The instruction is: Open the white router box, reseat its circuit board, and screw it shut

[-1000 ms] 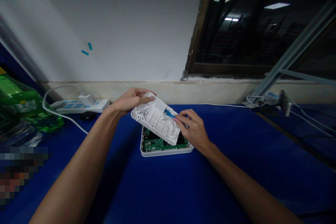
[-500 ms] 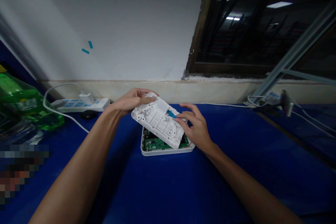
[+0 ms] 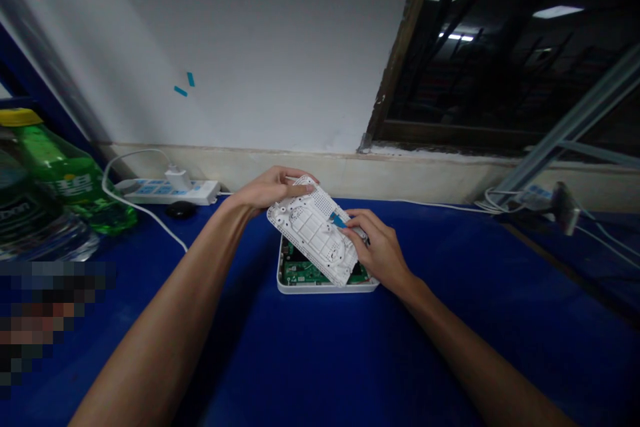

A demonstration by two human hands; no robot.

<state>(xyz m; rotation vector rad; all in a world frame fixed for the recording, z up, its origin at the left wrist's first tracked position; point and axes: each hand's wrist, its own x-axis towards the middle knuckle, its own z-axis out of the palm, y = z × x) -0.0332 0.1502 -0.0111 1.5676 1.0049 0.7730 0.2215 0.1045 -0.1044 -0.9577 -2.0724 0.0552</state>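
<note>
A white perforated plastic cover point(image 3: 314, 230), its ribbed inner side up, is held tilted above an open white casing point(image 3: 325, 289). My left hand point(image 3: 273, 188) is closed on the cover's upper left corner, thumb over the edge. At the cover's upper right, my right hand point(image 3: 379, 248) pinches a small blue strip point(image 3: 339, 220) against the ribbed side. Below, a green circuit board point(image 3: 299, 275) lies in the casing, partly hidden by the cover. The casing rests on the blue tabletop.
On the left stand a green bottle point(image 3: 75, 180) and a dark-labelled bottle point(image 3: 35, 213). A white power strip point(image 3: 200, 192) with a plugged-in charger point(image 3: 178, 177) lies by the wall, a black mouse-like object point(image 3: 181, 209) before it. Blue tape pieces point(image 3: 181, 91) stick to the wall. At right are cables and a metal frame point(image 3: 570, 123).
The view has shifted, so the scene sits further right. My right hand's raised fingers have come down and closed in beside the blue strip. My left hand keeps its hold on the cover.
</note>
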